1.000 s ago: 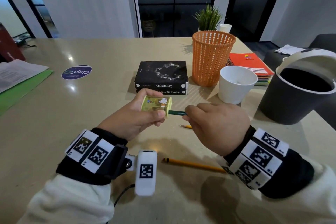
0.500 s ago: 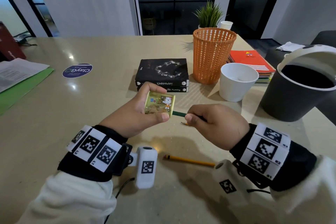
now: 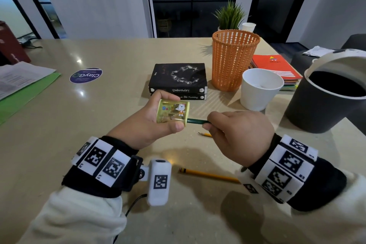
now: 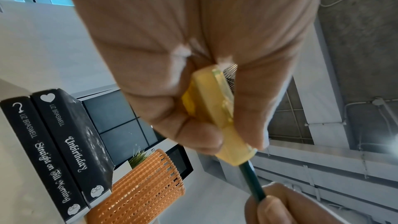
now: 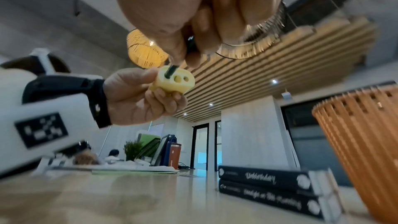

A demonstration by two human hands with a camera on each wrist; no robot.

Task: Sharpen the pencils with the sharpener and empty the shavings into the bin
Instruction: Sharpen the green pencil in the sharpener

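My left hand (image 3: 150, 123) grips a yellow see-through box sharpener (image 3: 173, 111) with a bear picture, held above the table. A dark green pencil (image 3: 196, 121) is stuck in one of its end holes (image 5: 170, 72), and my right hand (image 3: 235, 134) pinches the pencil's shaft just right of the sharpener (image 4: 217, 113). Two yellow pencils lie on the table: one (image 3: 210, 174) between my wrists, another (image 3: 205, 134) mostly hidden under my right hand. The dark grey bin (image 3: 324, 103) with its white lid tipped open stands at the right edge.
An orange mesh basket (image 3: 233, 59), a white cup (image 3: 259, 89) and two stacked black books (image 3: 178, 79) stand just beyond my hands. Notebooks (image 3: 275, 67) lie behind the cup. Papers on a green folder (image 3: 23, 85) lie far left.
My left hand has turned the sharpener so its bear face points up more. My right hand has rolled at the wrist while keeping its hold of the green pencil.
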